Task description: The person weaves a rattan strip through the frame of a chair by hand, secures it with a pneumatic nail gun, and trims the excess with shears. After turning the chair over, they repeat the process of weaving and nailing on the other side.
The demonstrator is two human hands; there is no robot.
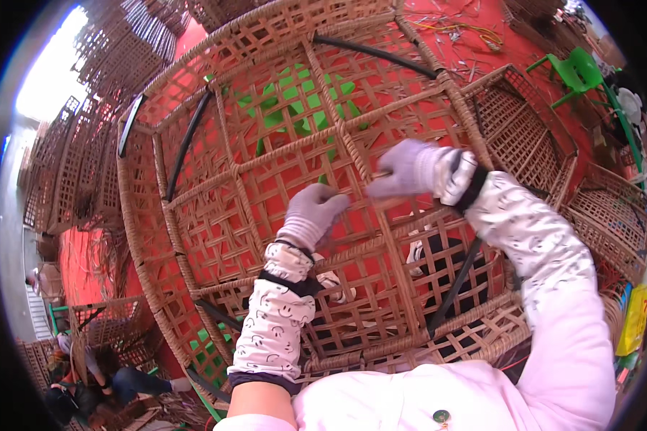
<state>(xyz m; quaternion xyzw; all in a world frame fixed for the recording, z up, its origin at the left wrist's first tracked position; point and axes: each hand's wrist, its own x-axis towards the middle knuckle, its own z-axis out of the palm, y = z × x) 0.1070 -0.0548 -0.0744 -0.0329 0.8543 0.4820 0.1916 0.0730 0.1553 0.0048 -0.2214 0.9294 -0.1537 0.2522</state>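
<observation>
A large woven rattan frame (248,208), with wrapped cane ribs and an open lattice of flat strips, lies in front of me. My left hand (315,212), in a pale lilac glove, is closed with its fingertips over the lattice left of the middle rib (349,147). What its fingers hold, if anything, is hidden. Across that rib, my right hand (406,169), gloved alike and slightly blurred, has its fingers closed round a thin brown cane strip (383,174). Black bars (188,144) brace the frame's corners.
Under the lattice a green plastic stool (305,100) stands on the red floor. More woven pieces (517,122) lie at the right, near a green chair (576,73). Stacked wicker panels (72,165) rise at the left. Another person (129,384) sits at the lower left.
</observation>
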